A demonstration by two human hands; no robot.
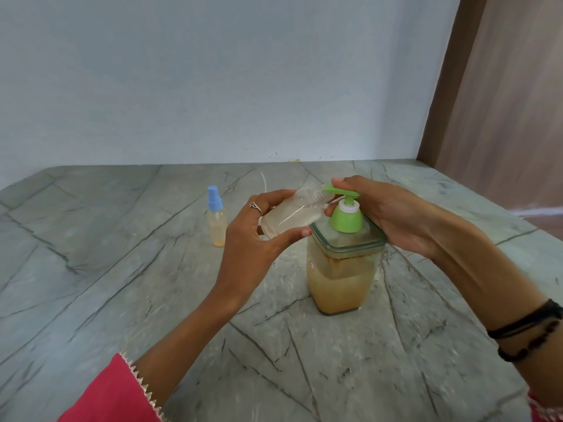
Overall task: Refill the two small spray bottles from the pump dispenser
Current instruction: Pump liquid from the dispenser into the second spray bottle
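Pump dispenser (344, 269): square clear container standing upright on the grey veined stone counter (122, 284), roughly two-thirds full of cloudy amber liquid, topped by a green collar and green pump head (339, 193) whose spout points left. Right hand (393, 214): draped over the pump head from the right, forefinger lying along the top of the spout, thumb below against the collar; fingers curled loosely about the pump rather than clenched. Left hand (262, 229): closed around an uncapped small spray bottle (292, 213), thumb underneath and fingers over its base; a ring shows on one finger. Held bottle: clear plastic, tilted nearly on its side with its open neck raised right to meet the spout tip; contents hard to judge, apparently little or no liquid. Second small spray bottle (217, 220): upright on the counter, well to the left of the dispenser and apart from both hands, blue spray cap fitted, amber liquid filling its lower part. Dark cord bracelets (527, 333) circle the right wrist; a pink sleeve with trimmed edge (112, 394) covers the left forearm. Pale wall (213, 86) behind, wooden panel (493, 102) at right.
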